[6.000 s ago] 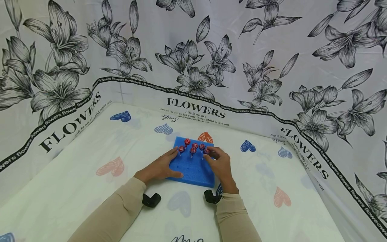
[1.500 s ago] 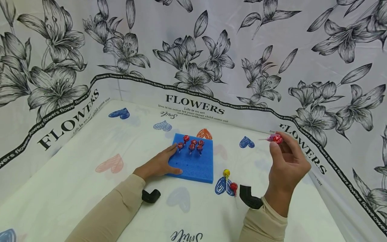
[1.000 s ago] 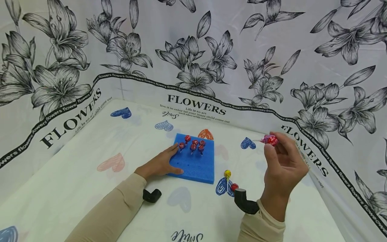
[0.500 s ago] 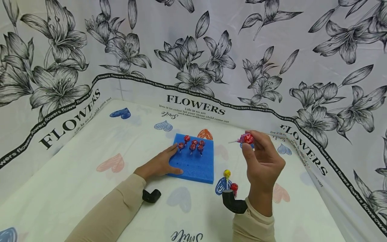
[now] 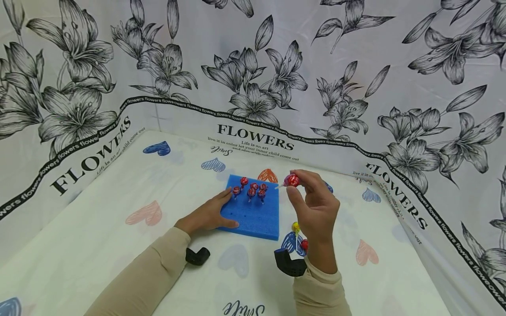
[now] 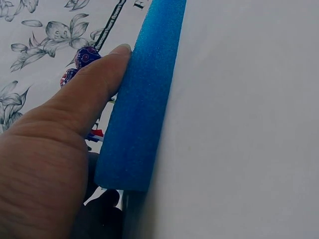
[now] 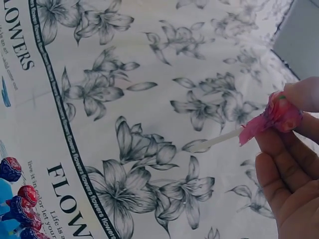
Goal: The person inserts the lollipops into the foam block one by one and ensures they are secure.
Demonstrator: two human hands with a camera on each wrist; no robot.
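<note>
A blue foam block [image 5: 258, 221] lies flat, with several red-wrapped lollipops [image 5: 251, 193] standing on their sticks in its far half. My left hand [image 5: 207, 214] rests on the block's left side, fingers extended along the edge and thumb laid over the near part. In the left wrist view, the thumb [image 6: 94, 84] lies against the blue foam [image 6: 137, 109]. My right hand [image 5: 318, 210] pinches a pink-and-red lollipop [image 5: 292, 180] by its wrapped head, just off the block's far right corner. The right wrist view shows its white stick [image 7: 217, 142] free and pointing left.
Right of the block lie a yellow lollipop [image 5: 295, 227] and a red lollipop [image 5: 304, 245], the latter partly hidden by my right wrist. Black wrist mounts [image 5: 197, 256] sit by both sleeves. A flower-print curtain [image 5: 253, 79] rises behind the heart-print cloth [image 5: 166, 272].
Six seconds ago my right hand was at a lollipop on the block. Later it held the pink-and-red one far right, then carried it left towards the block. My left hand has stayed.
</note>
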